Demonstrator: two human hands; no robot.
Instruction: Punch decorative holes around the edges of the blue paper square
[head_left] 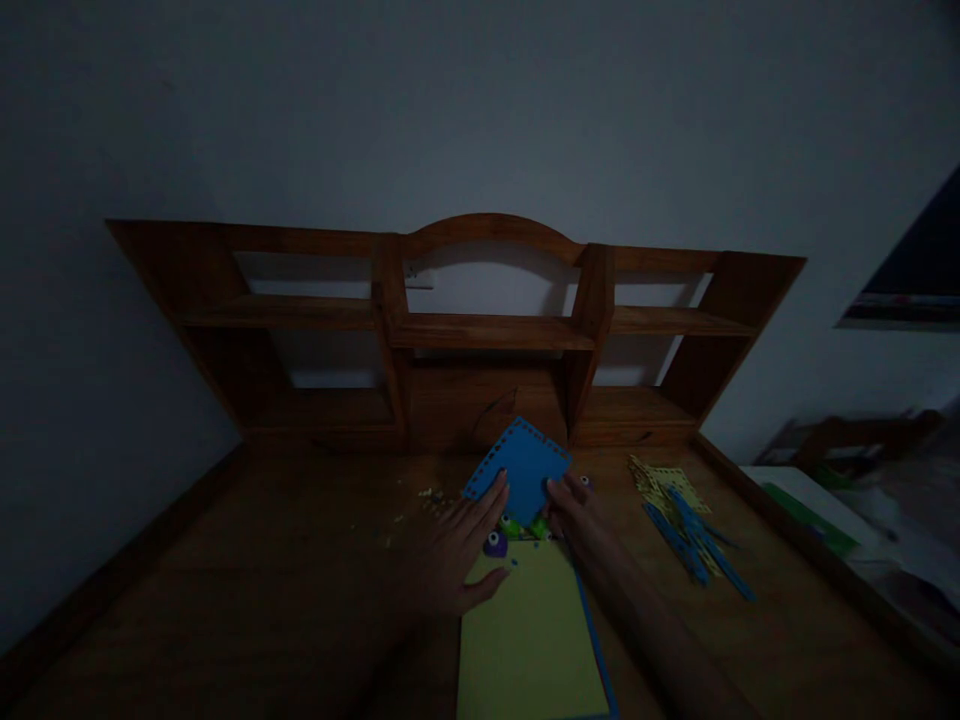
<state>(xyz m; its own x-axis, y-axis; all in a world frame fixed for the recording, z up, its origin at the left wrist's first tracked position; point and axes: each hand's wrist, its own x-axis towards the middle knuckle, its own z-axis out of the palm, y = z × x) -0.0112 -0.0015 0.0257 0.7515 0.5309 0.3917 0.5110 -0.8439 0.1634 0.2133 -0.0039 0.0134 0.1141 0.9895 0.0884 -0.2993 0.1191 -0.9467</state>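
Note:
A blue sheet of paper (525, 470) with rows of punched holes along its upper edges is tilted up in front of me. My right hand (571, 510) pinches its right side between thumb and fingers. My left hand (465, 550) has its fingers stretched out and thumb apart, with fingertips at the sheet's left side. Between my hands are a small purple thing with a googly eye (495, 544) and a bright green thing with eyes (511, 527), partly hidden. Below them lies a yellow sheet (532, 640) over a blue one (595, 640).
Yellow and blue punched paper strips (690, 530) lie in a heap on the right of the wooden desk (262, 570). Small paper bits (431, 495) are scattered left of the blue sheet. A wooden shelf unit (491, 330) stands along the back. The room is dim.

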